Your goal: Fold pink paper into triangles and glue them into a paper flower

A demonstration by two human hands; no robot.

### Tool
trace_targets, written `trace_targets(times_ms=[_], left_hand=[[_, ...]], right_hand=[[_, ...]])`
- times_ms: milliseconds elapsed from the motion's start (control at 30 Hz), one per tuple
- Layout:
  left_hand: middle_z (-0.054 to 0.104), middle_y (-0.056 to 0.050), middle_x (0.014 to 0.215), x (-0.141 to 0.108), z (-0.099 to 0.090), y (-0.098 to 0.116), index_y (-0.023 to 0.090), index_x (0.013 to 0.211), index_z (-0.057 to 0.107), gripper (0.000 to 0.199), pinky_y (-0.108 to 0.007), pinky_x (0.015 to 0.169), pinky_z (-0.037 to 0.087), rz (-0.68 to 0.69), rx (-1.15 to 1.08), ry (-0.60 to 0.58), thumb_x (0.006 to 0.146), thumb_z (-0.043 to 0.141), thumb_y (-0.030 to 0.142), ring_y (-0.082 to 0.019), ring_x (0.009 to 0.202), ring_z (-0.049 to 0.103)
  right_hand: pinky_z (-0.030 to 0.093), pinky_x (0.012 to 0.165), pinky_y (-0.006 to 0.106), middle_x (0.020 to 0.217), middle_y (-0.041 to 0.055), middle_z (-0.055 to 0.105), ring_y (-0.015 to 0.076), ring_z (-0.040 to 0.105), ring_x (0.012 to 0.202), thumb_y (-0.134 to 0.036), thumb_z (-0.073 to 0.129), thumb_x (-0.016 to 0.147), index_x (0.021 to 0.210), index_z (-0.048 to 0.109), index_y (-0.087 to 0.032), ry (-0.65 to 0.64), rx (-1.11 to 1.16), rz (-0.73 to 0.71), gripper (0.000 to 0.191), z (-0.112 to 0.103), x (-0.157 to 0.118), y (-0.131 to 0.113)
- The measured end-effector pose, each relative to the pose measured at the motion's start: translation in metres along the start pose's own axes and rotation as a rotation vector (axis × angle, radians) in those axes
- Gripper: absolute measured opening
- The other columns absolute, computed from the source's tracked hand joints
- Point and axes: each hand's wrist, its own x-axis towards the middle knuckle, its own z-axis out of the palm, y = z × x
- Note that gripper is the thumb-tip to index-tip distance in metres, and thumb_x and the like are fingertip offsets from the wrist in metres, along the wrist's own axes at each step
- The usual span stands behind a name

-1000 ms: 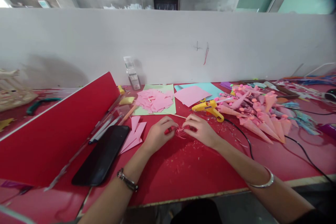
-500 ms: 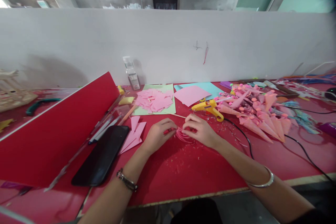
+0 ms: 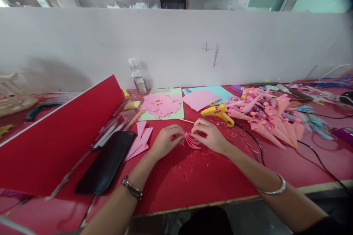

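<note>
A small bundle of thin pink strands [image 3: 192, 141] hangs in a curve between my two hands, just above the red tabletop. My left hand [image 3: 168, 137] pinches its left end, with the fingertips closed. On the other side, my right hand [image 3: 210, 134] grips the strands between thumb and fingers. The exact grip points are partly hidden by the fingers. A thin stick [image 3: 183, 120] lies behind the hands. Beyond my right hand rests a yellow hot glue gun [image 3: 219, 113]. Folded pink paper pieces [image 3: 140, 142] lie left of my left hand.
Left stand a black phone [image 3: 106, 163], pens [image 3: 109, 136] and a tilted red board [image 3: 63, 136]. Pink paper pieces [image 3: 162, 104] lie on a green sheet at the back, near a clear bottle [image 3: 138, 78]. Pink paper cones [image 3: 271, 119] pile up right, beside a black cable [image 3: 257, 143].
The pink strands now hang more spread out and show more clearly between my fingers. Both hands stay almost in the same place.
</note>
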Motion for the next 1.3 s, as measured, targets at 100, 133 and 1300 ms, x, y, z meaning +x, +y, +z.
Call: trace_targets(times_ms=[100,133,1300], left_hand=[[0.056,-0.002,0.071,0.0002,-0.0003,0.0000,0.015,0.070,0.056,0.014,-0.020,0.059,0.040,-0.002,0.002,-0.013,0.080,0.048,0.022,-0.010,0.066,0.051],[0.056,-0.002,0.072,0.0002,-0.0002,0.0000,0.015,0.070,0.057,0.014,-0.020,0.059,0.040,-0.002,0.003,-0.014,0.080,0.048,0.022,-0.010,0.066,0.051],[0.055,-0.001,0.074,-0.0011,0.0043,0.0004,0.017,0.075,0.056,0.009,-0.021,0.063,0.042,0.025,0.014,0.025,0.075,0.049,0.010,-0.010,0.068,0.051]], right_hand=[[0.038,0.064,0.022,0.078,0.0007,0.048,0.0096,0.047,0.069,-0.023,0.048,0.081,0.075,0.054,-0.018,-0.002,0.005,0.004,0.009,0.0001,0.0004,-0.0003],[0.038,0.064,0.022,0.077,0.0007,0.048,0.0098,0.047,0.069,-0.023,0.048,0.081,0.075,0.054,-0.018,-0.003,0.006,0.006,0.010,0.0003,0.0005,-0.0004],[0.039,0.068,0.024,0.082,0.0020,0.046,0.0121,0.049,0.076,-0.024,0.050,0.080,0.075,0.056,-0.019,-0.039,-0.058,-0.022,0.009,0.0020,-0.0024,0.0040]])
